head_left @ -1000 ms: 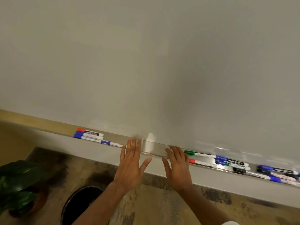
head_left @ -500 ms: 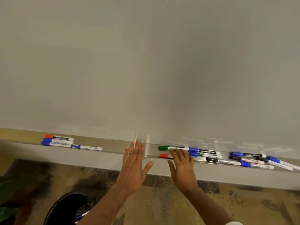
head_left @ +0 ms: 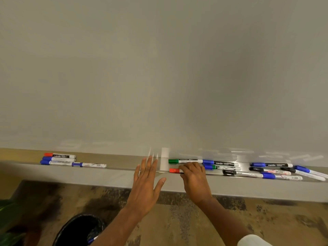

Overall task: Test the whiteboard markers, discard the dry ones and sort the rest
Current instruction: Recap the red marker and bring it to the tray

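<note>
Where half a second ago it lay flat, the right hand (head_left: 194, 178) now curls its fingers round the red marker (head_left: 174, 170) on the tray (head_left: 124, 166), beside the pile of markers (head_left: 266, 170). The left hand (head_left: 145, 183) hovers open, fingers straight, holding nothing; a fresh test looks about to begin.

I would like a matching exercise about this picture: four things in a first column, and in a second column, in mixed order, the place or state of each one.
Column one:
1. left hand
2. right hand
3. green-capped marker
4. black bin

Column two:
a. on the floor, below the tray
b. fingers curled on a red-capped marker
c. fingers straight, holding nothing
d. lying on the tray, just beyond the right hand's fingers

Pairs: 1-c, 2-b, 3-d, 4-a.
</note>
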